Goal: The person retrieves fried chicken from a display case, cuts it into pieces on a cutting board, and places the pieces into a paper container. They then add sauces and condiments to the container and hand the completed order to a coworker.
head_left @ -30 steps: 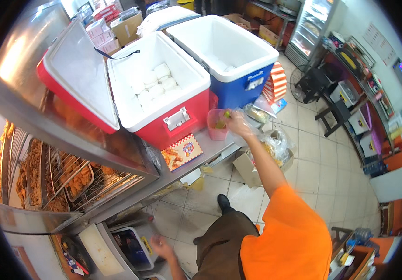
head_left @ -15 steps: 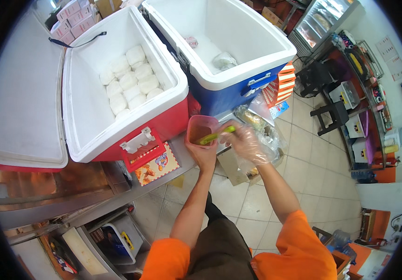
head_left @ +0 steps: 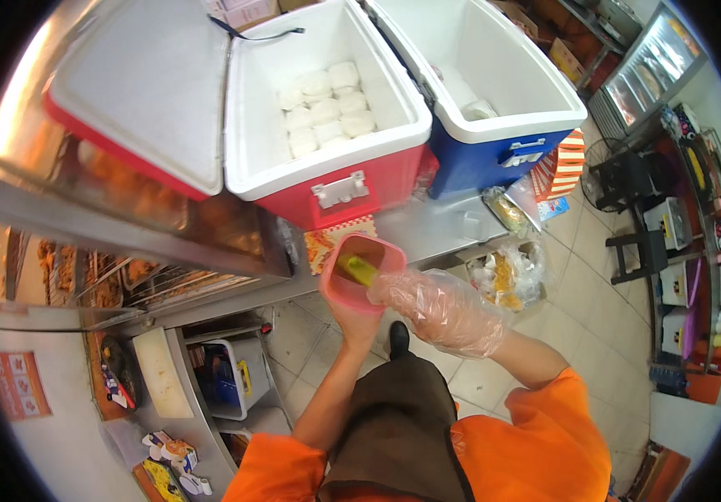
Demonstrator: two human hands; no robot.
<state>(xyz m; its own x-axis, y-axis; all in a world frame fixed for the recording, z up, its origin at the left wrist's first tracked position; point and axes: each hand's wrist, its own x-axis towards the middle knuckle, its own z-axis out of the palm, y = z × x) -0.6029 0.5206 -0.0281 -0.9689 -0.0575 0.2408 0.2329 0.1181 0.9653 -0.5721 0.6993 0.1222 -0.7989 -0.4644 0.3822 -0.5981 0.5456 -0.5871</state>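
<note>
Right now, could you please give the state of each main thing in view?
Left hand: holding the pink cup
Pink cup: open at the top
Right hand: gloved, gripping the green tool
Green tool: one end in the cup
Red cooler: open, white bundles inside
Blue cooler: open

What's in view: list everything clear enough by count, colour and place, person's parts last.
container: one, pink, centre
utensil: one, green, in container
red cooler: one, red, on counter
packs: several, white, in red cooler
blue cooler: one, blue, beside red cooler
counter: one, grey, under red cooler
fried food: uncounted, brown, left
striped boxes: uncounted, orange and white, right
bags: uncounted, clear, right
stools: at least one, black, right
sleeves: two, orange, bottom
apron: one, brown, bottom
left grip: one, bare, around container
right grip: one, clear glove, on utensil
</note>
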